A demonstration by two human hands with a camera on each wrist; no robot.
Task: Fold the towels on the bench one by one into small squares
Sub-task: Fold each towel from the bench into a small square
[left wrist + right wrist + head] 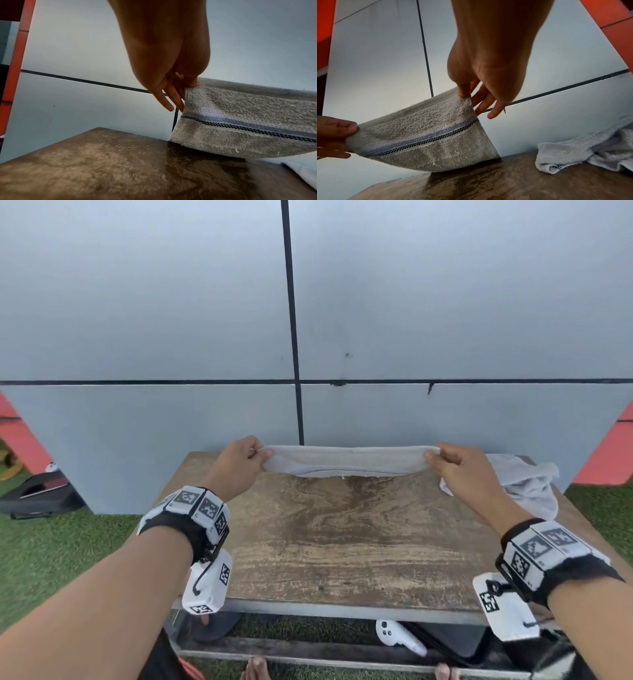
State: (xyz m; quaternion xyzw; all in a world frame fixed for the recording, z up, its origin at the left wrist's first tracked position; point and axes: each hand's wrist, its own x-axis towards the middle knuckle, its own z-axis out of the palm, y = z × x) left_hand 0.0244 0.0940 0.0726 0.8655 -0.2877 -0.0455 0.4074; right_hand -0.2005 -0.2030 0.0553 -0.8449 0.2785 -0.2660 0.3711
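Both hands, left (236,465) and right (460,465), pinch the towel (346,461) ends above the desk (342,542) far edge; keep it taut, lower evenly.

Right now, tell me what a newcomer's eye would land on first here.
First, the towel stretched taut above the far edge of the bench, pinched at one end by the left hand and at the other by the right hand. Next, a second towel lying crumpled at the bench's far right corner.
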